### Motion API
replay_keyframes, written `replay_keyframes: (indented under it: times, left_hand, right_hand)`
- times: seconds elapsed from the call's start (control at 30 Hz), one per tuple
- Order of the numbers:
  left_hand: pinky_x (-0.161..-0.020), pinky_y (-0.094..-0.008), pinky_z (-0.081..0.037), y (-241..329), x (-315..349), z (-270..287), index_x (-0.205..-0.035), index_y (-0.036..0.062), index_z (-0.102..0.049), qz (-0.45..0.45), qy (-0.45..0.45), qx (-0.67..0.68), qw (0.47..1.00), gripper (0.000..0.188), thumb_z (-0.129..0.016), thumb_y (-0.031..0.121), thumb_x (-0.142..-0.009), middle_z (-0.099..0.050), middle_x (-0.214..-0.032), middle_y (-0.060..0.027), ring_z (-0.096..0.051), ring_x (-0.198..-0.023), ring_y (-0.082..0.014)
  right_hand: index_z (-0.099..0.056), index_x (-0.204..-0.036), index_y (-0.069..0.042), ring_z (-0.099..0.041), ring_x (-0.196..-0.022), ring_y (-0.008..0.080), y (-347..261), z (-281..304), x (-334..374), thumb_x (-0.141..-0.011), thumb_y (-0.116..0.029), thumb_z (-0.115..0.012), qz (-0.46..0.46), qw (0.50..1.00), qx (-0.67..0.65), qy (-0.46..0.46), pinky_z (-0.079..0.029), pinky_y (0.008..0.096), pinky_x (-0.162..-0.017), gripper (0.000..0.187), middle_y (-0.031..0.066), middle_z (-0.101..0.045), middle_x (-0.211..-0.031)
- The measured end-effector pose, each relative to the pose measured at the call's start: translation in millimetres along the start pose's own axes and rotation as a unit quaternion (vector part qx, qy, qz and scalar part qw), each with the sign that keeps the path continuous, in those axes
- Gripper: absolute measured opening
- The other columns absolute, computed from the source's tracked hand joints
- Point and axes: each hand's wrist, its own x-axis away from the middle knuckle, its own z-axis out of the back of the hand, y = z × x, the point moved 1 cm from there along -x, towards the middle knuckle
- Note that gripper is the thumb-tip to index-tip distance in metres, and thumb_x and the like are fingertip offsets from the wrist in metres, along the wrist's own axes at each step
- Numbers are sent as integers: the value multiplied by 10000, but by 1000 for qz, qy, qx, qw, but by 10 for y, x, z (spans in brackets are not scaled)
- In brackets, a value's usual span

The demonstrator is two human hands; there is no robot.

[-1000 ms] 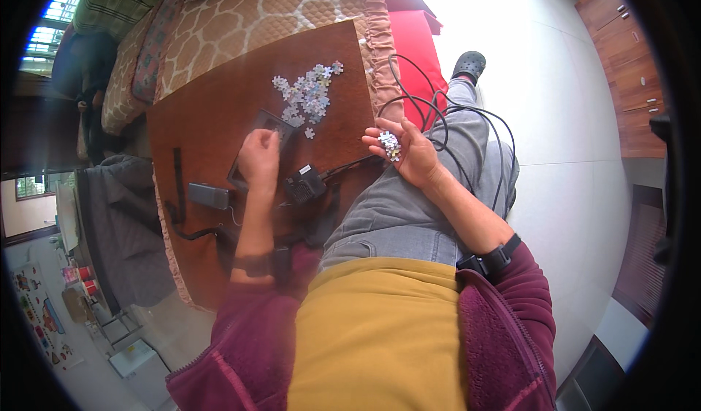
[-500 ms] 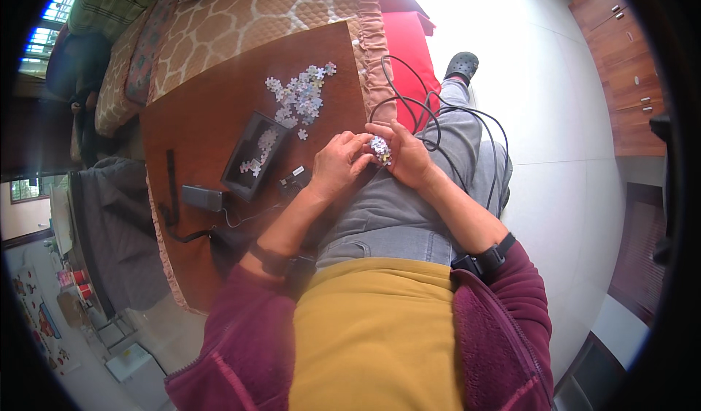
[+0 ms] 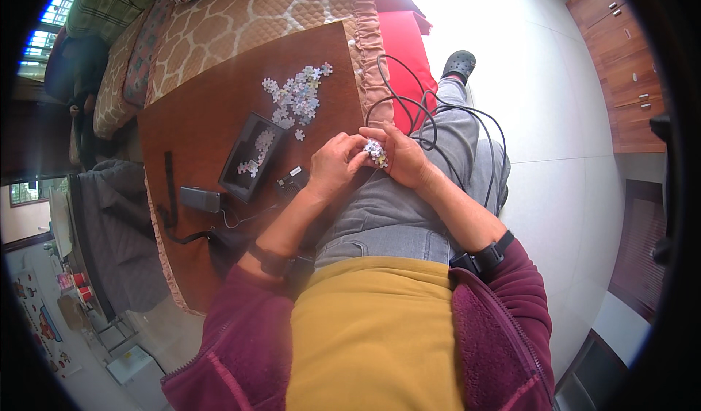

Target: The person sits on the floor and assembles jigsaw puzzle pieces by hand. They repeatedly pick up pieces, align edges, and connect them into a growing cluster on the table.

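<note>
My right hand (image 3: 407, 158) is cupped above my lap, cradling a small heap of pale jigsaw pieces (image 3: 375, 152) in its palm and fingers. From the left, my left hand (image 3: 337, 164) reaches to the heap's edge, its thumb and forefinger pinched there on a jigsaw piece mostly hidden by the fingers. A spread of loose jigsaw pieces (image 3: 298, 98) lies beyond my left hand on the brown board (image 3: 197, 104). Beside them stands an open black box (image 3: 234, 179), with more pieces inside along its right side.
A dark power bank (image 3: 200, 199) with a thin cable sits left of the box, near a black strap (image 3: 172, 185). A small dark device (image 3: 290, 181) lies by my left wrist. Black cables (image 3: 432, 112) loop over my leg. A patterned bed cover (image 3: 255, 17) extends beyond the board.
Both hands stay together at the heap, with only slight finger movement in the left hand. The whole view has shifted a little.
</note>
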Motion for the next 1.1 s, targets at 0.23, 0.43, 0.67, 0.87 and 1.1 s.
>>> replay_keyframes:
  times: [0.23, 0.43, 0.67, 0.87, 1.1]
  left_hand:
    - [-611, -292, -517, -77, 4, -6, -960, 46, -687, 33, 40, 26, 998, 123, -667, 133, -876, -647, -814, -59, -650, -679, -176]
    - [-623, -220, -515, -256, 11, -38, -916, -8, -672, 213, 4, 289, 933, 164, -635, 150, -934, -671, -819, -7, -614, -698, -57]
    - [-572, -186, -429, -388, 32, 85, -888, 23, -677, 250, 41, 304, 918, 133, -656, 150, -921, -626, -769, 44, -525, -643, -18]
    - [-520, -182, -370, -415, 32, 169, -856, 50, -681, 265, 58, 285, 919, 120, -677, 159, -907, -587, -713, 64, -474, -592, -8]
    - [-466, -178, -325, -416, 35, 189, -832, 65, -669, 295, 62, 313, 901, 129, -683, 171, -905, -555, -673, 76, -431, -530, -3]
  right_hand:
    - [-438, -1348, 58, -646, -1016, 247, -16, -9, 6, -1014, -492, -379, -6, 1000, 5, -10, -533, 384, -919, 646, 167, -636, -1143]
    - [-399, -1369, 76, -624, -1096, 291, -33, -33, 24, -1015, -492, -369, -10, 1000, 7, -3, -516, 399, -954, 669, 195, -614, -1192]
    - [-344, -1404, 80, -610, -1132, 325, -50, -93, 29, -1024, -491, -349, -6, 1000, -5, -2, -528, 405, -935, 686, 247, -584, -1229]
    - [-313, -1419, 94, -561, -1207, 344, -48, -78, 23, -1022, -496, -335, -4, 1000, 20, -4, -499, 409, -984, 711, 263, -528, -1310]
    - [-329, -1410, 92, -577, -1184, 335, -50, -92, 26, -1025, -490, -334, -1, 1000, 18, 1, -506, 408, -973, 698, 253, -547, -1287]
